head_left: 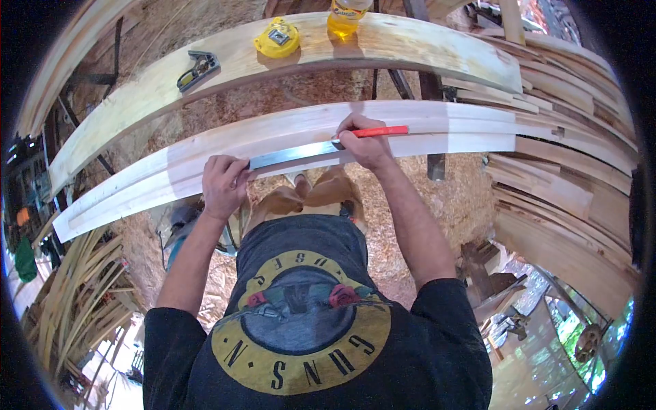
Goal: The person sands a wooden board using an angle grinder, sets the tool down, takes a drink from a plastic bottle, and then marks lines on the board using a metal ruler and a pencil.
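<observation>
A long pale board [471, 127] with grooves along its length lies across in front of me. On it rests a shiny metal ruler [294, 155], running between my hands near the board's close edge. My left hand [224, 184] grips the ruler's left end with bent fingers against the board edge. In my right hand [365, 142] is a flat red carpenter's pencil [389, 130], its body pointing right. The same hand sits at the ruler's right end, where a small dark piece shows. The pencil's tip is hidden by my fingers.
Beyond the board runs a wide plank [451, 51] bearing a dark-and-silver square head [199, 70], a yellow tape measure [278, 38] and a bottle of yellow liquid [347, 18]. Stacked timber [557, 181] stands at right, thin strips [82, 294] at lower left. Sawdust covers the ground.
</observation>
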### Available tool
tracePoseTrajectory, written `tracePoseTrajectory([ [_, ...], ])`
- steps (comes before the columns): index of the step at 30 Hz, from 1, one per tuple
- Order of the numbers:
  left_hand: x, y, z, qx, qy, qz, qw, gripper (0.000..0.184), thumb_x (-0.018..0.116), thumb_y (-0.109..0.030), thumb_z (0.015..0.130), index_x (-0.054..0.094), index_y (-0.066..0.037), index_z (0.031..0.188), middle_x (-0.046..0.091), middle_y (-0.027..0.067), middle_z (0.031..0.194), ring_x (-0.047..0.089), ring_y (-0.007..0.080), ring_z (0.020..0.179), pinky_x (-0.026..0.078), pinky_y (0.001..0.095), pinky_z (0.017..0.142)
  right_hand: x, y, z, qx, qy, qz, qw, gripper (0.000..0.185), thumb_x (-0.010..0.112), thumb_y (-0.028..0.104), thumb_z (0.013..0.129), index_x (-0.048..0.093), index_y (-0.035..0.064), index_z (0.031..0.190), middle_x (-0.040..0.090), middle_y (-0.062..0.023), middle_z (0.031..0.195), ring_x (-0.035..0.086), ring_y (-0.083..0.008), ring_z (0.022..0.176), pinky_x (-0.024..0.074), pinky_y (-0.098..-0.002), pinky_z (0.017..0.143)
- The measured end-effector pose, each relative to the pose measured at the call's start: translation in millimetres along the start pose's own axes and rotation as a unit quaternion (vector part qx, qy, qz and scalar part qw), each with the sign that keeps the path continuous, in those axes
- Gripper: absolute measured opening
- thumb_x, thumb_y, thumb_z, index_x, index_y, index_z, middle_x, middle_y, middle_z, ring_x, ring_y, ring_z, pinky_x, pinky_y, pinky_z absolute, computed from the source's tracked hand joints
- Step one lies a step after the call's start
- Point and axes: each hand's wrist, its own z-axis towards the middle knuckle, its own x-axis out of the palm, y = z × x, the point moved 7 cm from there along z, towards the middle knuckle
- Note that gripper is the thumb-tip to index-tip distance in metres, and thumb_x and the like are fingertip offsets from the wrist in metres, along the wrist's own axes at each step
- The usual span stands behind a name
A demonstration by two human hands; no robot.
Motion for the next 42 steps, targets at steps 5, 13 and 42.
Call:
tracePoseTrajectory([
  [5,1.2,1.0,-1.1,0.002,0.005,0.008,1.0,0.024,0.081,-0.004,0.074,0.074,-0.007,0.097,0.067,0.0094,0.093,0.063,0.0324,0.089,0.052,0.0432,0.077,11.1,8.2,-0.8,-0.001,0.016,-0.041,0.999,0.01,0.065,0.007,0.084,0.071,-0.0011,0.085,0.072,-0.0078,0.077,0.066,-0.0115,0.073,0.0534,-0.0295,0.069],
  [13,1.5,2.0,-2.7,-0.006,0.002,0.004,1.0,0.027,0.08,-0.003,0.073,0.074,-0.008,0.098,0.066,0.0094,0.092,0.063,0.0323,0.089,0.052,0.0432,0.077,21.1,2.4,1.6,-0.016,0.033,-0.057,0.998,0.011,0.067,0.009,0.085,0.073,0.0003,0.085,0.072,-0.0066,0.074,0.065,-0.0114,0.069,0.0533,-0.0298,0.065],
  [42,1.6,4.0,-2.0,-0.003,0.005,0.001,1.0,0.029,0.081,-0.003,0.072,0.074,-0.009,0.1,0.066,0.0087,0.092,0.063,0.0321,0.089,0.051,0.0431,0.077,22.5,8.2,2.0,-0.048,0.022,-0.105,0.993,0.014,0.069,0.014,0.087,0.072,0.0008,0.085,0.072,-0.0082,0.074,0.066,-0.0129,0.068,0.0532,-0.0304,0.062],
])
